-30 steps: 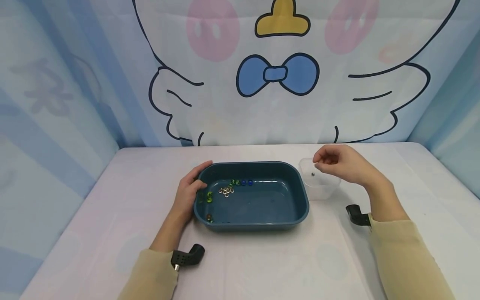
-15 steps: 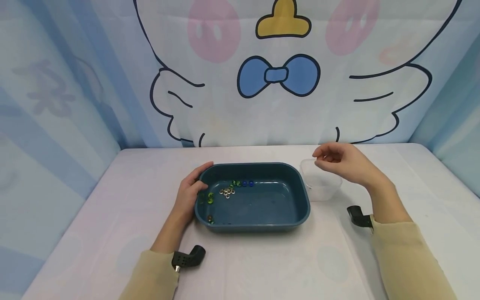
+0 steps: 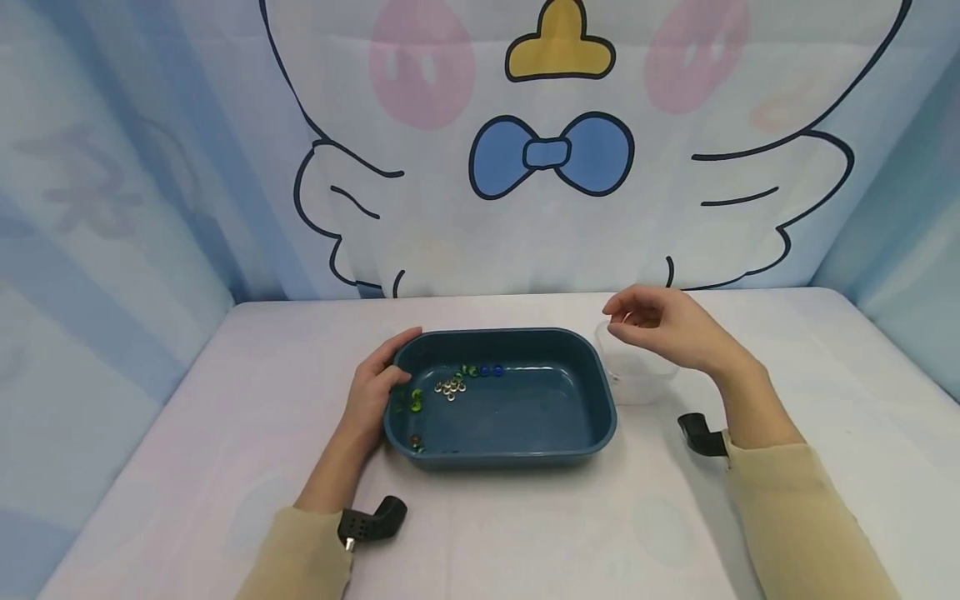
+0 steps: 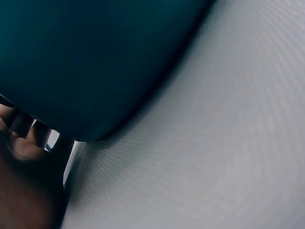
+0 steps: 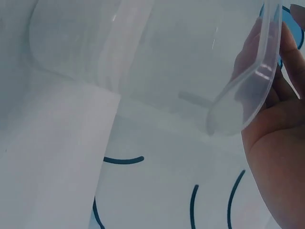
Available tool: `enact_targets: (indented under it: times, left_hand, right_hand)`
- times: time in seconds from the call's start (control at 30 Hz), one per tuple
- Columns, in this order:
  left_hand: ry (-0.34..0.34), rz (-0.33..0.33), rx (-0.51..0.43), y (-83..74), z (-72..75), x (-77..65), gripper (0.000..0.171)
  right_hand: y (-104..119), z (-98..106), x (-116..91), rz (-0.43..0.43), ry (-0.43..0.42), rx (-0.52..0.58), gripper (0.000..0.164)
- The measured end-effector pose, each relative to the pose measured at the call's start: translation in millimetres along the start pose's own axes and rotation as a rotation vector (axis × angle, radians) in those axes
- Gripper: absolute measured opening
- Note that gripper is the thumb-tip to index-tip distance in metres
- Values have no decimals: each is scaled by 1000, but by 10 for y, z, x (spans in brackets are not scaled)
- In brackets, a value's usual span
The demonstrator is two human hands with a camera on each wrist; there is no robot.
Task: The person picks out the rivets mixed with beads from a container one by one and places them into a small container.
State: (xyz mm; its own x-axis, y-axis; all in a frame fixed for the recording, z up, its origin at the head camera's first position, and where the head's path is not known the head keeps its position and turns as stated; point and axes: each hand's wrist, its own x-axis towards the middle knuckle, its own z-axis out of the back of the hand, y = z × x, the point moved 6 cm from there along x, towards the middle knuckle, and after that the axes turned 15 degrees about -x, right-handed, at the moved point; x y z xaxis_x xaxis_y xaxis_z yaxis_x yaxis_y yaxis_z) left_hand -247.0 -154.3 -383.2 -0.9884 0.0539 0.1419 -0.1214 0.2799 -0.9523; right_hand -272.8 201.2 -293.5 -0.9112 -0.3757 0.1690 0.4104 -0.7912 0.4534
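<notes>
A dark blue-green rectangular tray [image 3: 525,417] sits on the table. My left hand [image 3: 369,398] grips its left end, thumb over the rim and fingers along the outside wall. Inside lie small gold-and-white rings [image 3: 450,387], blue beads [image 3: 491,371], green beads [image 3: 416,402] and a brown bead [image 3: 416,440]. Right of the tray stands a clear plastic container [image 3: 641,375] with a tiny piece [image 3: 615,377] visible near its left side. Above its back rim hovers my right hand [image 3: 663,325], fingers loosely bent with a gap to the thumb and nothing visible between them.
A pale cloth covers the table [image 3: 540,525]. Behind it hangs a printed curtain [image 3: 547,233] with a bow design. Black wrist cameras [image 3: 372,521] sit on both forearms.
A small dark bead seen below my right fingers a second ago has dropped into the clear container. My right hand has shifted slightly left. The left hand keeps its grip on the tray.
</notes>
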Motion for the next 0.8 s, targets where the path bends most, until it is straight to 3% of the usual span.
enact_targets:
  times: [0.47,0.8]
  left_hand:
    - [-5,-5,2,-5,9,-16,64]
    - [-9,-10,5,7,11,2,65]
  right_hand:
    - [348,-86,176,96,31,39,19]
    - [472,-104,247,144,38,47,18]
